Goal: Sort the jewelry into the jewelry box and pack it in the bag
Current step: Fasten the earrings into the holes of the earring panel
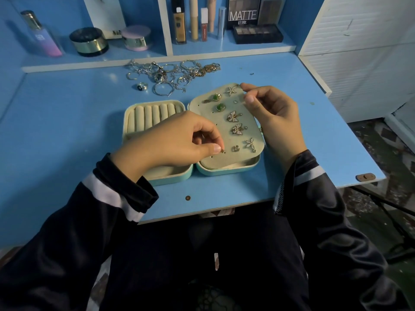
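Flanking 2 butterfly earrings (233, 116), 2 hands (175, 140) (275, 114)

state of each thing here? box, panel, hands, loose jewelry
jewelry box, open, both halves on the table
earring panel, over the right half, earrings pinned on it
ring rolls, bare where visible
left hand, pinches a small stud at the panel's lower left
right hand, pinches the panel's upper right edge
jewelry pile, loose on the table, unsorted

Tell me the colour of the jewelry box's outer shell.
The jewelry box shell is pale turquoise; head view.
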`<action>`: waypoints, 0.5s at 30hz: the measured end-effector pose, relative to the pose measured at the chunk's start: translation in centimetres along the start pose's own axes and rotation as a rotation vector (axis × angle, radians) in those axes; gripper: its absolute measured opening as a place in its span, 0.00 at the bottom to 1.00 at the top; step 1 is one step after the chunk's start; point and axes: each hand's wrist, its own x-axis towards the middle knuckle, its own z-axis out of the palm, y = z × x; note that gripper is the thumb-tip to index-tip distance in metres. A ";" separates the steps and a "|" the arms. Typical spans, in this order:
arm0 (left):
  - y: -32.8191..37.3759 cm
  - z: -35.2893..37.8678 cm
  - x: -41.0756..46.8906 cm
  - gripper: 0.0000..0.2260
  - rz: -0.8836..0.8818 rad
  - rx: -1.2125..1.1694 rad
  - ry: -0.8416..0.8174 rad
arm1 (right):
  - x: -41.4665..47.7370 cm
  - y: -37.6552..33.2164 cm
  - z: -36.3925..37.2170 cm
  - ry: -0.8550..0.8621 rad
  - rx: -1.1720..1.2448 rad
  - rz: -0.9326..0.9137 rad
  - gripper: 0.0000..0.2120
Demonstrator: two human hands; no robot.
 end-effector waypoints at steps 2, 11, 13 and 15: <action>0.2 0.0 0.0 0.06 0.000 0.021 -0.016 | 0.0 0.0 0.0 0.003 0.006 0.000 0.05; 0.7 -0.2 0.0 0.06 -0.013 0.070 -0.040 | -0.1 0.0 0.2 0.024 0.018 0.017 0.04; 0.8 -0.2 0.0 0.06 -0.014 0.074 -0.043 | -0.1 -0.1 0.2 0.022 0.013 0.015 0.04; 0.8 -0.1 0.0 0.06 -0.019 0.073 -0.033 | -0.2 -0.2 0.2 0.021 0.005 0.016 0.04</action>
